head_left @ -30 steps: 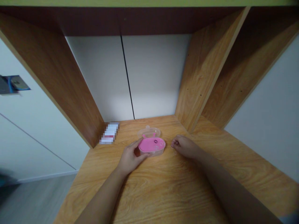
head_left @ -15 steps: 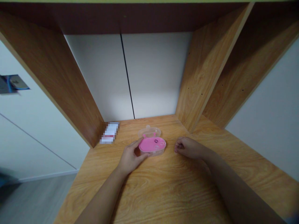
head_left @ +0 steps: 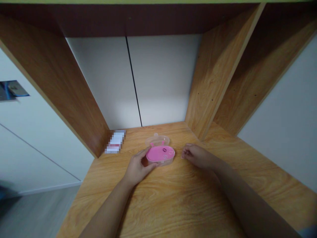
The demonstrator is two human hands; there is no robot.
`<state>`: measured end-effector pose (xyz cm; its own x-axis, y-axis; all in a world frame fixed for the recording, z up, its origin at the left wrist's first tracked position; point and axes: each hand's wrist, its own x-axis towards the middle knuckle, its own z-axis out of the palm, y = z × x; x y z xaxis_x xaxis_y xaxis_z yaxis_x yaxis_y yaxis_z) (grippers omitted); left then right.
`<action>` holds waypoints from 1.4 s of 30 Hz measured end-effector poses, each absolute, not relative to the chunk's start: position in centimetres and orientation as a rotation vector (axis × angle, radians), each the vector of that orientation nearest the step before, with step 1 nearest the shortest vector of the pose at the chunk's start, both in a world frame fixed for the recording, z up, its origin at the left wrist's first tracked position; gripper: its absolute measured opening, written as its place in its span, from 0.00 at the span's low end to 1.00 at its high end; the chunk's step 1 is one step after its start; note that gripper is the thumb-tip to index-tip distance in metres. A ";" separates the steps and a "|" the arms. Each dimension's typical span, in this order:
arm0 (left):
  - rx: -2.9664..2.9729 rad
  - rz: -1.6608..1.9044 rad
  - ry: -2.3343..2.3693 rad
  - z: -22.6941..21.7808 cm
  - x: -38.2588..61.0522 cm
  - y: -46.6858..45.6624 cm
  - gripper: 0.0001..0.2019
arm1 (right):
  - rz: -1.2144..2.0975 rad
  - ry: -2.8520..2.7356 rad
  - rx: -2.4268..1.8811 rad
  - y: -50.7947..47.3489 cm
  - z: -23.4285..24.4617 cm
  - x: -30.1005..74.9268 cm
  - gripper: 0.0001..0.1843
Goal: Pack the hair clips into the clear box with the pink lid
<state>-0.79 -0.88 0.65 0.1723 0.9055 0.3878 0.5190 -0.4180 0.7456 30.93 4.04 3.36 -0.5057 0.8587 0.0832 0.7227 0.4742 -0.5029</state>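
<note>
At the far left, a printed picture (head_left: 13,90) on a white wall is cut off by the frame's edge, and a dark shape below it is too dim to identify. Right of a wooden side panel (head_left: 56,86), a flat, pale rectangle (head_left: 116,141) lies at the back corner of the wood-grain bench (head_left: 163,201), its surface pixelated beyond reading. Next, the left hand (head_left: 136,168) grips the near left end of a clear oval box (head_left: 165,162), thumb along the front, fingers around the back and partly hidden. The box sits mid-bench. Its clear lid (head_left: 162,140) lies open behind it, beside two pink tabs. A pink oval surface fills the top (tray or inner cover, I cannot tell), bearing a dark loop (head_left: 164,150) and fainter whitish rings (head_left: 171,152) toward its right end. Just beyond, apart from the box, the right hand (head_left: 195,154) is closed, fingertips pinched on what looks like a tiny pale loop (head_left: 182,157), mostly concealed. Farther right stands an upright wooden divider (head_left: 220,72); a bluish blur (head_left: 308,231) is cropped at the lower corner.
</note>
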 end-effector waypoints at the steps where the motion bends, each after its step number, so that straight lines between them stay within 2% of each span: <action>1: 2.006 1.154 1.332 0.6 -0.8 -0.9 0.35 | 0.556 -2.361 -1.318 4.1 3.5 30.7 0.08; 7: 2.086 1.087 1.206 0.6 -0.3 -1.4 0.35 | 0.440 -2.107 -1.185 3.1 5.1 28.3 0.09; 16: 2.166 0.979 1.046 1.7 1.1 -2.1 0.37 | 0.319 -2.323 -1.001 0.5 6.1 25.4 0.04; 22: 2.185 0.953 1.016 1.9 1.4 -2.3 0.38 | 0.336 -2.415 -0.988 0.2 6.4 25.1 0.05; 31: 2.203 0.959 1.002 1.8 1.4 -2.2 0.37 | 0.280 -2.415 -0.941 0.1 6.7 25.3 0.09; 38: 2.197 0.973 1.036 1.9 1.2 -2.3 0.35 | 0.232 -1.976 -1.189 2.6 4.4 27.0 0.15; 40: 2.165 1.002 1.080 1.7 0.9 -2.2 0.34 | 0.271 -1.846 -1.329 3.5 3.0 27.5 0.22; 42: 2.114 1.052 1.145 1.3 0.6 -2.0 0.33 | 0.504 -1.744 -1.389 4.2 1.6 27.6 0.28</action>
